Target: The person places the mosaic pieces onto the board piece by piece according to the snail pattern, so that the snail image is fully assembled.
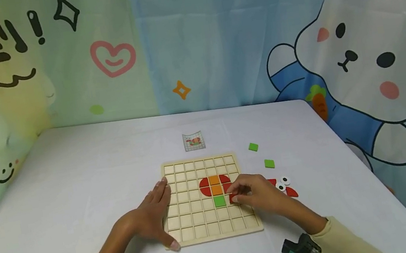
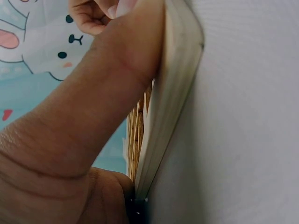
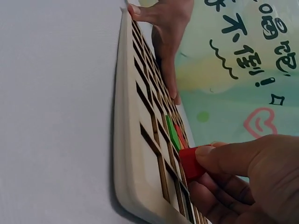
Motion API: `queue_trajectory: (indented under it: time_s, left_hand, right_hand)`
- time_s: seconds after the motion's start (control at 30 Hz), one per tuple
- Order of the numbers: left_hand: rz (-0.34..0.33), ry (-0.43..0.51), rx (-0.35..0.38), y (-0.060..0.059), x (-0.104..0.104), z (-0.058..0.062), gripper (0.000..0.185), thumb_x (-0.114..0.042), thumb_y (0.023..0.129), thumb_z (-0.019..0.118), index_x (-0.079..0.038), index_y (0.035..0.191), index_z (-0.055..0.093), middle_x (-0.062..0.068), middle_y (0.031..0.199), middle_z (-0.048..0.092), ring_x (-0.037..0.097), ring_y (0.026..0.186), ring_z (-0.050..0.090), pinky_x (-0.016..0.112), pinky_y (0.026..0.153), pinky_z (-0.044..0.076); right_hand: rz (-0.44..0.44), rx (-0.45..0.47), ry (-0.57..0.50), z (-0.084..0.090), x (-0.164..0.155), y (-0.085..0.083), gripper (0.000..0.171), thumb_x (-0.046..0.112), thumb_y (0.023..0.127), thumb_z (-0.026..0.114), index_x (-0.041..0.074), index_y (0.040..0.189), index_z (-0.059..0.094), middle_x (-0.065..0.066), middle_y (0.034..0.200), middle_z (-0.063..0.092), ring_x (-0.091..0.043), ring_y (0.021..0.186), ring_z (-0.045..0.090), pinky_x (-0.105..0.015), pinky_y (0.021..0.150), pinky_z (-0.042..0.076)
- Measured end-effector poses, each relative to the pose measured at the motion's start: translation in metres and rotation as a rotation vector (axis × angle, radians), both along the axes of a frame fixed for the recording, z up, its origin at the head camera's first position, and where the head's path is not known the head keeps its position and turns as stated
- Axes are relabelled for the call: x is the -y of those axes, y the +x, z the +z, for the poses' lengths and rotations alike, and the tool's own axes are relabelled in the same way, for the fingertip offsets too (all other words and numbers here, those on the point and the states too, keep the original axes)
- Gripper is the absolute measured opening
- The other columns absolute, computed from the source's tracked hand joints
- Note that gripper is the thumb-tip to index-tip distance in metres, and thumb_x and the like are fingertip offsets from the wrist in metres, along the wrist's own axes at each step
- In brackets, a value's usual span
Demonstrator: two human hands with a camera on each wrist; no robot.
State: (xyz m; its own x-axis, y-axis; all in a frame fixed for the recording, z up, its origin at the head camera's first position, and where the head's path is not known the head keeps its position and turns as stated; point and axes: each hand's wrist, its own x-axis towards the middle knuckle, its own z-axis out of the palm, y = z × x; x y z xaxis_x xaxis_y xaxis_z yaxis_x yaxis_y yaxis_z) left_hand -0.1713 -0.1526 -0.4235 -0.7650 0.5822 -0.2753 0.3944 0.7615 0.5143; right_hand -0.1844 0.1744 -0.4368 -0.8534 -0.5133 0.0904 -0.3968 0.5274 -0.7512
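Observation:
A wooden grid board (image 1: 206, 229) lies on the white table. Set in its cells are red curved pieces (image 1: 204, 187), orange squares (image 1: 214, 180) and a green square (image 1: 220, 201). My left hand (image 1: 149, 215) rests along the board's left edge, fingers straight, thumb at the near left corner. With thumb and fingers, my right hand (image 1: 254, 191) pinches a red piece (image 3: 190, 163) at the cells right of the green square. The piece stands tilted in the right wrist view, and the fingers partly hide it.
A small pattern card (image 1: 194, 141) lies behind the board. To the right are two loose green squares (image 1: 269, 163), red pieces (image 1: 291, 192) and white round eye pieces (image 1: 285, 180), partly beside my right forearm. A printed curtain (image 1: 210, 46) hangs behind the table (image 1: 87, 170).

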Motion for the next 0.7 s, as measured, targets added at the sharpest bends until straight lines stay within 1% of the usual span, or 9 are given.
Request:
queue_trajectory:
  time_s: [0.13, 0.23, 0.43, 0.57, 0.7]
  left_hand:
    - [-0.001, 0.000, -0.003, 0.0002, 0.0002, -0.0009, 0.145, -0.060, 0.055, 0.088, 0.011, 0.151, 0.006, 0.025, 0.158, -0.009, 0.039, 0.145, -0.006, 0.052, 0.115, 0.008]
    - [-0.002, -0.003, -0.006, -0.0003, 0.0002, -0.0017, 0.145, -0.061, 0.056, 0.087, 0.011, 0.151, 0.005, 0.025, 0.158, -0.009, 0.038, 0.146, -0.006, 0.052, 0.115, 0.008]
    - [0.002, -0.014, -0.003, -0.0006, -0.0005, -0.0005, 0.145, -0.061, 0.055, 0.088, 0.010, 0.151, 0.006, 0.024, 0.159, -0.009, 0.038, 0.146, -0.005, 0.051, 0.115, 0.008]
    - [0.005, -0.019, 0.001, -0.0004, -0.0010, -0.0002, 0.145, -0.061, 0.055, 0.088, 0.010, 0.151, 0.006, 0.024, 0.159, -0.009, 0.037, 0.146, -0.005, 0.051, 0.115, 0.008]
    - [0.005, -0.024, -0.001, -0.0011, -0.0004, -0.0016, 0.145, -0.061, 0.055, 0.087, 0.009, 0.152, 0.005, 0.024, 0.159, -0.009, 0.037, 0.146, -0.006, 0.051, 0.115, 0.008]
  right_hand:
    - [-0.014, -0.006, 0.030, -0.0011, 0.0048, -0.0007, 0.013, -0.001, 0.086, 0.072, 0.009, 0.095, 0.073, 0.006, 0.086, 0.063, -0.011, 0.079, 0.058, -0.025, 0.071, 0.052]
    - [-0.022, -0.022, 0.052, -0.0008, 0.0066, -0.0013, 0.012, 0.000, 0.085, 0.073, 0.008, 0.094, 0.074, 0.007, 0.085, 0.063, -0.010, 0.076, 0.057, -0.025, 0.068, 0.051]
    - [-0.009, -0.071, 0.099, -0.0028, 0.0081, -0.0023, 0.013, 0.004, 0.085, 0.075, 0.008, 0.097, 0.076, 0.009, 0.084, 0.061, -0.009, 0.072, 0.053, -0.024, 0.062, 0.048]
    - [-0.033, -0.120, 0.100, -0.0033, 0.0094, -0.0029, 0.016, 0.006, 0.087, 0.073, 0.006, 0.103, 0.076, 0.007, 0.088, 0.062, -0.009, 0.078, 0.055, -0.025, 0.067, 0.049]
    - [-0.093, -0.159, 0.108, -0.0050, 0.0086, -0.0057, 0.021, 0.006, 0.089, 0.071, 0.006, 0.109, 0.075, 0.005, 0.092, 0.061, -0.010, 0.080, 0.054, -0.025, 0.069, 0.048]
